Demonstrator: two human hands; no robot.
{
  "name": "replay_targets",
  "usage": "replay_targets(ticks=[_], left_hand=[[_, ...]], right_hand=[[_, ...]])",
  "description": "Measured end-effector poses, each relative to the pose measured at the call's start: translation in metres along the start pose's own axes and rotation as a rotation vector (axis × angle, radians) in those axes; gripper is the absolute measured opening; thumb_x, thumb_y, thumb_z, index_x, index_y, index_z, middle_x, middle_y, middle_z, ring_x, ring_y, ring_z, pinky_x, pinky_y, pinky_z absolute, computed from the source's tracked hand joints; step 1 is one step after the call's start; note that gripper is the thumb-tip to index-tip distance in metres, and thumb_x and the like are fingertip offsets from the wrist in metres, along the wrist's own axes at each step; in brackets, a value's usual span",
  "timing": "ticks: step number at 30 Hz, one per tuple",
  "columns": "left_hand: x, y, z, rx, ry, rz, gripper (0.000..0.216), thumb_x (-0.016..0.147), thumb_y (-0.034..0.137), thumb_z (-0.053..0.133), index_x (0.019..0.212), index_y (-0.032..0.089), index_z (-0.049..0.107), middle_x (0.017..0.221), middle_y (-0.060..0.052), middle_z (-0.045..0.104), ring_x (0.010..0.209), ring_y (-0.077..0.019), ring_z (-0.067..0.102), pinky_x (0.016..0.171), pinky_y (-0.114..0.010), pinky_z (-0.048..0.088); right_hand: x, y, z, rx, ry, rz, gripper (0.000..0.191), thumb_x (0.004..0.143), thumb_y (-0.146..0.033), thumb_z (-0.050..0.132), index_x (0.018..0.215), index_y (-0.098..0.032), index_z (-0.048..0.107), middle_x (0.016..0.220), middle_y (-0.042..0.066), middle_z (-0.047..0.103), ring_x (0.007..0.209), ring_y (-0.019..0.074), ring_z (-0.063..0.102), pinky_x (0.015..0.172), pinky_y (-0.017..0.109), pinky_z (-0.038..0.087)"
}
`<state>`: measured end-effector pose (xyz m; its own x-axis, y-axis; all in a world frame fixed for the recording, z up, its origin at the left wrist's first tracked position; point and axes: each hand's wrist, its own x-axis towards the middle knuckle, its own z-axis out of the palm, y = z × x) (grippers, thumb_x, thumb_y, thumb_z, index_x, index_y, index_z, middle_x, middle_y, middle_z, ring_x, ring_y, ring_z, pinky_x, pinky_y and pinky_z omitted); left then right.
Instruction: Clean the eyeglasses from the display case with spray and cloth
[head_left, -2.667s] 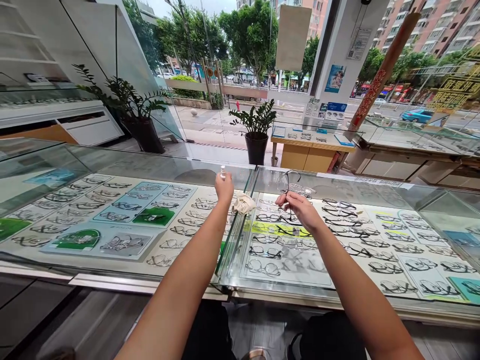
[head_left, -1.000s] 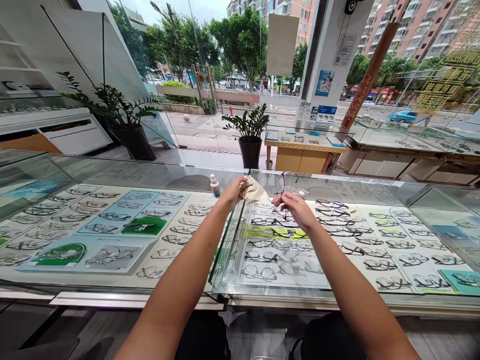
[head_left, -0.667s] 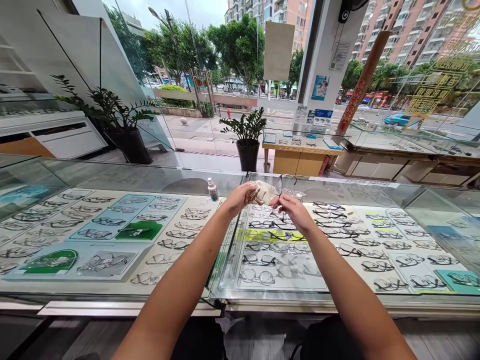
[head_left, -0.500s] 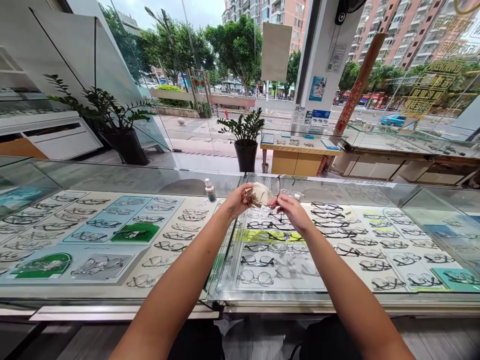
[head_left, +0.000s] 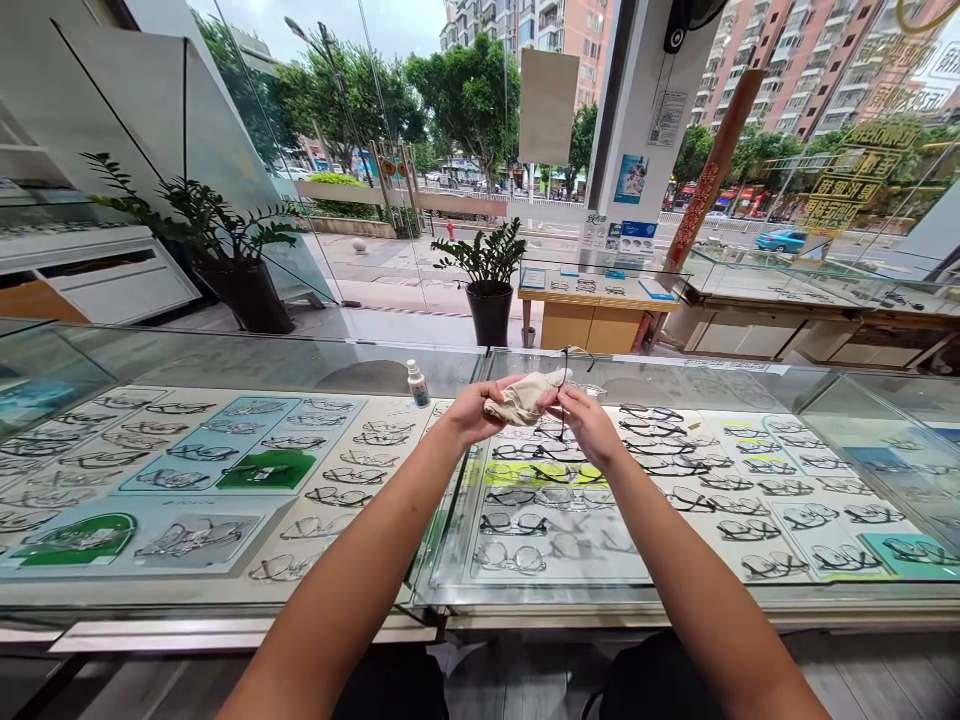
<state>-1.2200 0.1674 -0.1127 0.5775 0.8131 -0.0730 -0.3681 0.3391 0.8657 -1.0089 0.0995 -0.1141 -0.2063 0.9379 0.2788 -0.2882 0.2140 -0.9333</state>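
Note:
Above the glass counter, my left hand (head_left: 477, 410) is closed on a bunched cream cloth (head_left: 521, 398). The cloth reaches across to my right hand (head_left: 585, 415), whose fingers are pinched on a pair of dark-framed glasses (head_left: 565, 368). One dark temple of the glasses sticks up past the fingers and another part hangs below them. The cloth lies against the glasses near my right fingertips and hides the lenses in part. A small white bottle (head_left: 418, 384) with a dark label stands upright on the counter, left of my left hand.
Rows of glasses frames (head_left: 517, 556) lie inside the glass display case (head_left: 450, 590) under my arms. Beyond the counter stand a potted plant (head_left: 491, 315), another dark pot (head_left: 251, 295) and a wooden display cabinet (head_left: 581, 322). A large window faces the street.
The cloth in my left hand has turned and bunched lengthwise, and its brownish patterned part no longer shows. My right hand keeps its hold on the glasses. The view has shifted slightly.

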Motion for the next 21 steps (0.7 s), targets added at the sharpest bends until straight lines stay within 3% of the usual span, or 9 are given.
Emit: replay_targets(ticks=[5,8,12,16,21], left_hand=[[-0.002,0.000,-0.001,0.077,-0.115,-0.058,0.078,0.053,0.016,0.061,0.131,0.015,0.072,0.113,-0.014,0.079,0.088,-0.0267,0.074,0.071,-0.034,0.056],[-0.004,0.002,0.003,0.125,-0.111,-0.059,0.060,0.064,0.019,0.071,0.124,0.016,0.074,0.107,-0.012,0.079,0.084,-0.0229,0.073,0.070,-0.030,0.055],[-0.007,0.000,0.010,0.269,-0.030,-0.028,0.037,0.074,0.035,0.087,0.103,0.015,0.077,0.095,-0.010,0.076,0.079,-0.0194,0.069,0.071,-0.028,0.053],[-0.009,-0.002,0.009,0.444,-0.050,-0.023,0.042,0.073,0.050,0.091,0.093,0.015,0.078,0.083,-0.005,0.071,0.070,-0.0143,0.060,0.065,-0.026,0.044],[-0.012,0.004,0.008,0.619,-0.116,-0.081,0.051,0.074,0.058,0.090,0.095,0.014,0.078,0.082,-0.002,0.069,0.073,-0.0132,0.056,0.068,-0.026,0.040]], right_hand=[[0.002,0.005,-0.004,-0.004,0.022,-0.048,0.037,0.088,-0.061,0.077,0.084,-0.025,0.076,0.100,0.007,0.071,0.107,0.0264,0.061,0.111,0.045,0.046],[0.003,0.010,-0.008,-0.074,0.035,-0.077,0.035,0.091,-0.060,0.073,0.086,-0.025,0.076,0.100,0.007,0.071,0.107,0.0260,0.061,0.110,0.044,0.045],[0.002,0.012,-0.011,-0.116,0.041,-0.117,0.032,0.096,-0.057,0.069,0.091,-0.026,0.078,0.101,0.006,0.072,0.107,0.0260,0.061,0.108,0.042,0.044],[0.003,0.010,-0.010,-0.090,0.043,-0.154,0.030,0.096,-0.055,0.070,0.091,-0.027,0.079,0.101,0.006,0.074,0.108,0.0270,0.063,0.108,0.042,0.045],[0.003,0.005,-0.009,-0.017,0.096,-0.239,0.027,0.096,-0.051,0.071,0.089,-0.026,0.080,0.098,0.005,0.074,0.109,0.0261,0.064,0.110,0.040,0.045]])
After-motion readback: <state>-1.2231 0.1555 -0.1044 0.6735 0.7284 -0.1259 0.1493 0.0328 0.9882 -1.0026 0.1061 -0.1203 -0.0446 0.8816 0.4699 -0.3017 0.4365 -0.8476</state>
